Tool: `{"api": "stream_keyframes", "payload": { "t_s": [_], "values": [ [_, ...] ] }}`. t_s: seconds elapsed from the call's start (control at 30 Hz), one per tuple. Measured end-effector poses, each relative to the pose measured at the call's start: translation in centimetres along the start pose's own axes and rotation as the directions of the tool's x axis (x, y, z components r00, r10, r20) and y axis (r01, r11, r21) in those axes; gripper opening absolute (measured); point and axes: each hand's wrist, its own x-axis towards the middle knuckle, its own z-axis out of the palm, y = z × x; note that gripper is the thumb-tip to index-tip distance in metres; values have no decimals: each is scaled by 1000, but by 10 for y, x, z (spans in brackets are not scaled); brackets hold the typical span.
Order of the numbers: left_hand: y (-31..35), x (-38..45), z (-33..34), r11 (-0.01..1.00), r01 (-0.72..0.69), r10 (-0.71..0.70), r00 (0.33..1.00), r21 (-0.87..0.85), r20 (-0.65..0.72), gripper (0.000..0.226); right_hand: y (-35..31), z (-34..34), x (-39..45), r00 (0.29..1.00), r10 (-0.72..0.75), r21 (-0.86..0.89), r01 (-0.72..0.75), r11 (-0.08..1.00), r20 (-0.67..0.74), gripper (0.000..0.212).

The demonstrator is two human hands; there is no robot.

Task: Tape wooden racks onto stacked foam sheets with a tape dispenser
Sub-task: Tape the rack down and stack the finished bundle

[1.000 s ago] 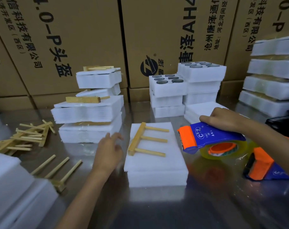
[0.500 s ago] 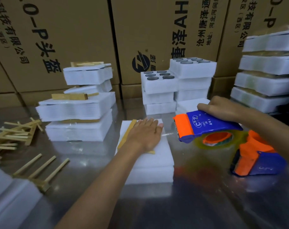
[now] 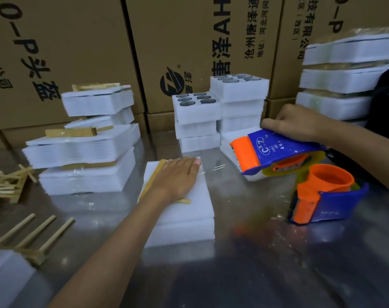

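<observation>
A stack of white foam sheets (image 3: 189, 221) lies on the metal table in the middle. On top lies a wooden rack (image 3: 152, 181), mostly hidden under my left hand (image 3: 178, 176), which presses flat on it with straight fingers. My right hand (image 3: 293, 123) grips a blue and orange tape dispenser (image 3: 271, 152) held in the air just right of the stack. A clear strip of tape (image 3: 218, 167) stretches from the dispenser's toothed edge to my left fingertips.
A second blue and orange dispenser (image 3: 322, 196) lies on the table at the right. Taped foam stacks (image 3: 86, 152) stand at the left, foam blocks with holes (image 3: 218, 107) behind. Loose wooden racks (image 3: 31, 236) lie at the left. Cardboard boxes (image 3: 189, 41) wall off the back.
My left hand moved from the table beside the stack onto the rack and now presses it flat. The dispenser has stayed just right of the stack, with a strip of tape now drawn out.
</observation>
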Motion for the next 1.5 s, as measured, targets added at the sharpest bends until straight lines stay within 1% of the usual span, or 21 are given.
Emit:
{"api": "stream_keyframes", "payload": {
  "t_s": [0.1,0.17,0.23,0.27,0.37,0.43,0.53,0.57,0.63,0.67,0.7,0.77,0.83,0.87,1.0,1.13,1.2,1.27,1.33,1.4,1.5],
  "values": [
    [-1,1,-6,993,29,-26,999,-117,30,49,1,0,-2,1000,-4,-4,4,1000,-27,52],
    [-3,2,-11,962,72,-48,994,-262,97,53,4,4,-3,999,13,-22,-14,1000,-45,56],
    [-7,4,-13,941,97,-53,988,-325,142,54,11,9,-6,998,40,-38,-42,998,-57,57],
    [-8,4,-12,952,91,-51,989,-293,140,54,16,9,-7,997,50,-48,-53,997,-62,58],
    [-4,3,-4,999,21,-19,997,-29,80,48,27,-2,-12,995,65,-118,-74,990,-78,60],
    [-2,4,-3,1000,6,-5,997,-7,77,42,28,-8,-12,994,37,-185,-56,981,-105,61],
    [-4,9,-18,936,124,-78,986,-328,150,27,20,-10,-8,983,-77,-327,19,945,-167,64],
    [-3,12,-22,926,130,-90,988,-354,126,22,16,-12,-8,980,-104,-360,37,932,-170,64],
    [9,20,-26,989,59,-64,997,-132,-39,22,8,-14,-7,977,-138,-405,62,912,-162,63],
    [21,22,-23,997,5,-14,992,-72,-128,24,5,-15,-8,976,-149,-431,68,900,-157,62],
    [35,24,-20,994,-63,47,984,-88,-169,27,2,-15,-8,975,-155,-454,68,888,-157,61],
    [57,27,-10,954,-107,101,994,-278,-37,34,-1,-14,-8,973,-154,-482,53,874,-171,58],
    [67,28,2,901,-71,114,991,-429,76,34,-2,-15,-8,981,-120,-490,31,871,-151,55],
    [67,26,7,879,-88,128,990,-469,54,32,-2,-15,-8,986,-99,-495,19,869,-136,54],
    [61,18,20,845,-226,135,967,-485,-215,25,-14,2,-4,982,-94,-553,-14,833,-166,50],
    [62,16,22,826,-244,105,952,-509,-287,24,-40,12,10,973,-98,-575,-41,817,-208,43],
    [61,15,21,794,-275,100,939,-542,-329,22,-48,10,15,964,-132,-658,-55,751,-232,41],
    [59,11,20,711,-292,72,935,-640,-346,23,-43,2,18,956,-143,-752,-104,651,-255,39],
    [59,10,20,617,-246,32,957,-747,-288,24,-27,-9,21,927,-105,-697,-192,690,-359,45],
    [60,12,20,648,-192,25,972,-737,-232,22,-12,-18,22,862,-86,-566,-250,785,-500,53],
    [63,16,19,696,-128,46,990,-707,-134,19,0,-14,24,756,-105,-462,-278,842,-646,67]
  ]
}}
